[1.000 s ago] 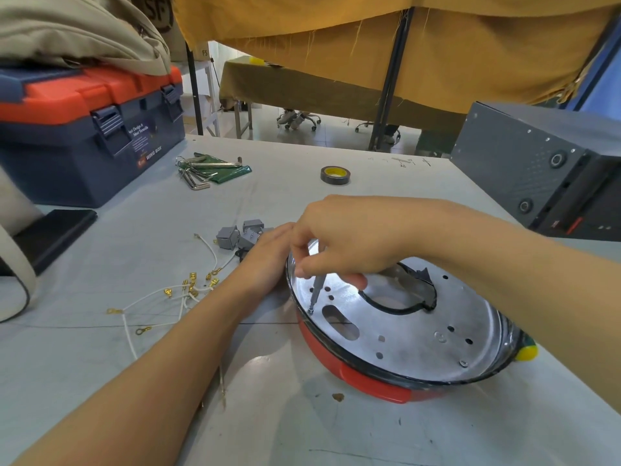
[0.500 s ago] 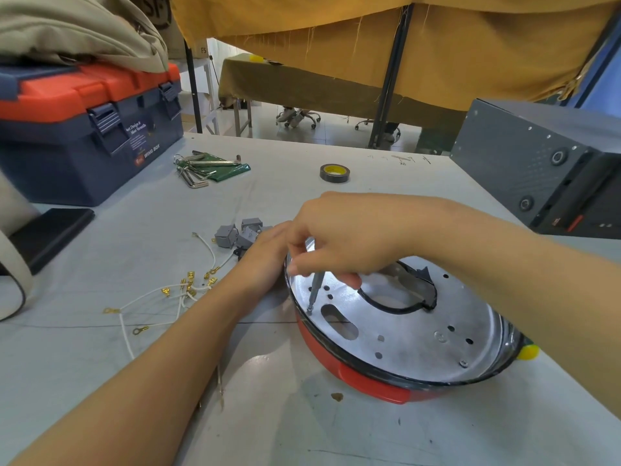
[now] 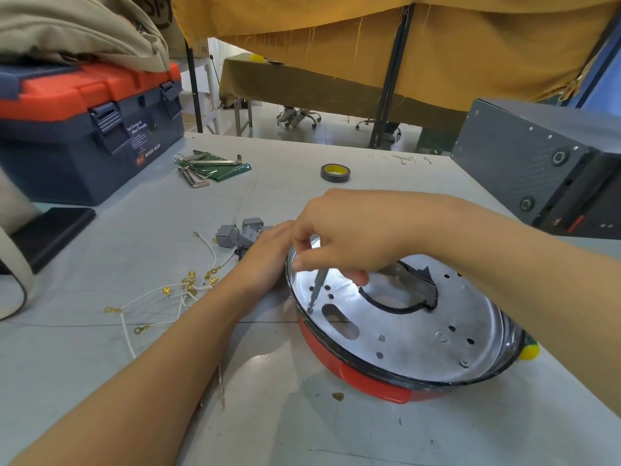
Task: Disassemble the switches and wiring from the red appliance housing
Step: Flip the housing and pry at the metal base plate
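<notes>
- The red housing [image 3: 373, 381] sits upside down on the grey table [image 3: 302, 432], close in front of the person, its silver metal plate [image 3: 420, 331] facing up inside a black rim.
- The right hand [image 3: 353, 237] reaches over the plate with fingers curled round a thin screwdriver [image 3: 316, 288]; the tip stands on a screw [image 3: 309, 310] at the plate's left edge, beside an oblong slot.
- The left hand [image 3: 265, 253] rests against the left outer rim of the housing, fingers laid flat along it; from here I cannot tell whether they hook over the edge.
- Just left of that hand lie grey switches [image 3: 240, 233], loose on the table and apart from the housing.
- Nearer the person, white wires [image 3: 151, 292] with brass terminals sprawl over the table, also free of the housing.
- A black cable [image 3: 396, 307] loops through the large opening in the middle of the plate.
- Farther back: a set of hex keys [image 3: 198, 169] on a green pouch, a roll of black tape [image 3: 335, 172], and a blue-and-orange toolbox [image 3: 84, 129] at the left.
- A dark grey metal case [image 3: 537, 163] stands at the right edge.
</notes>
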{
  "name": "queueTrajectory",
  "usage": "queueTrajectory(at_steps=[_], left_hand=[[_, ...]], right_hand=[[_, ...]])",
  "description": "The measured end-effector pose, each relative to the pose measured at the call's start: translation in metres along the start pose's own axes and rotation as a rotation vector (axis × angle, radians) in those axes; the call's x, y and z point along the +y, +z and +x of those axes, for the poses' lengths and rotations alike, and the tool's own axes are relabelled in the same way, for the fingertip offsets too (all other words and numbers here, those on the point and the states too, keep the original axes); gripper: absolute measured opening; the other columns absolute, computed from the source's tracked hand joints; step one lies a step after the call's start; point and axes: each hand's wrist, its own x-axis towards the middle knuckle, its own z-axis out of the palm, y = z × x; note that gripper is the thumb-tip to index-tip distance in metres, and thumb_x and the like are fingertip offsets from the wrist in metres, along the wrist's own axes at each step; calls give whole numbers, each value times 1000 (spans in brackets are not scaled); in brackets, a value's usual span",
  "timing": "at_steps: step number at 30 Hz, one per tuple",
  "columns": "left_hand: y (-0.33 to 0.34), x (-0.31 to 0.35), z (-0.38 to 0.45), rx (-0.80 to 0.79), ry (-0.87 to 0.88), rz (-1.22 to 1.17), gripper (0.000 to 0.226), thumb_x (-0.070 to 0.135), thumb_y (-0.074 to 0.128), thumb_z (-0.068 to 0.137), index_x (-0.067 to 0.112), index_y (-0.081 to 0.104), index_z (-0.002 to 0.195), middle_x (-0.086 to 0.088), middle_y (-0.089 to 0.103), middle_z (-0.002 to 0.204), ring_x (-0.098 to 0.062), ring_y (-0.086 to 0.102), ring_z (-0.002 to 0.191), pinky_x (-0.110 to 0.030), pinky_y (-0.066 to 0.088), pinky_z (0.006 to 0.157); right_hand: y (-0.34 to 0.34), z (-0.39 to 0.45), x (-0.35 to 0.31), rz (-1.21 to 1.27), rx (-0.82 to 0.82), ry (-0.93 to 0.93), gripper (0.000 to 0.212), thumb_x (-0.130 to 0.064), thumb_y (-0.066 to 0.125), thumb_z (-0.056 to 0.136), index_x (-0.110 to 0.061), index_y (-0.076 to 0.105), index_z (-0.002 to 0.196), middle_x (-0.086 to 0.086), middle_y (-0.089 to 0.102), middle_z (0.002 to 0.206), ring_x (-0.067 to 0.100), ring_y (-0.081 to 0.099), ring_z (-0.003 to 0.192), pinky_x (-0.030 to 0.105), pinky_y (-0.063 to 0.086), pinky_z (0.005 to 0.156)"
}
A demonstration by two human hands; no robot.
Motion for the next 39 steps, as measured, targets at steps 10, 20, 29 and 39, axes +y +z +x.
queueTrajectory(at_steps=[10, 20, 29, 39], left_hand=[[4, 6, -4, -34, -8, -82, 28, -2, 38, 92, 4, 59, 73, 5, 68, 58, -1, 63, 54, -11, 47, 46], [4, 4, -2, -4, -22, -85, 30, 3, 40, 92, 11, 60, 71, 8, 65, 54, 2, 61, 51, -10, 46, 44], [6, 9, -3, -22, -40, -118, 26, 3, 39, 91, 3, 61, 78, -13, 64, 76, -6, 62, 59, -14, 47, 49], [7, 9, -4, -22, -65, -220, 20, 10, 42, 91, -3, 58, 92, -19, 57, 89, -10, 57, 62, -14, 44, 48]], right_hand=[[-7, -2, -3, -70, -53, -31, 11, -30, 69, 85, -23, 62, 80, -10, 60, 65, 0, 51, 58, 13, 37, 50], [-9, -5, -4, -78, -61, -39, 7, -24, 72, 83, -21, 66, 84, -12, 58, 65, 2, 51, 61, 13, 40, 56], [-10, -6, -2, -67, -83, -34, 3, -24, 69, 85, -22, 68, 86, -6, 67, 70, 3, 58, 63, 12, 41, 54], [-7, -8, 2, -19, -63, -25, 4, -24, 67, 87, -20, 70, 86, -5, 68, 67, 4, 61, 59, 10, 42, 52]])
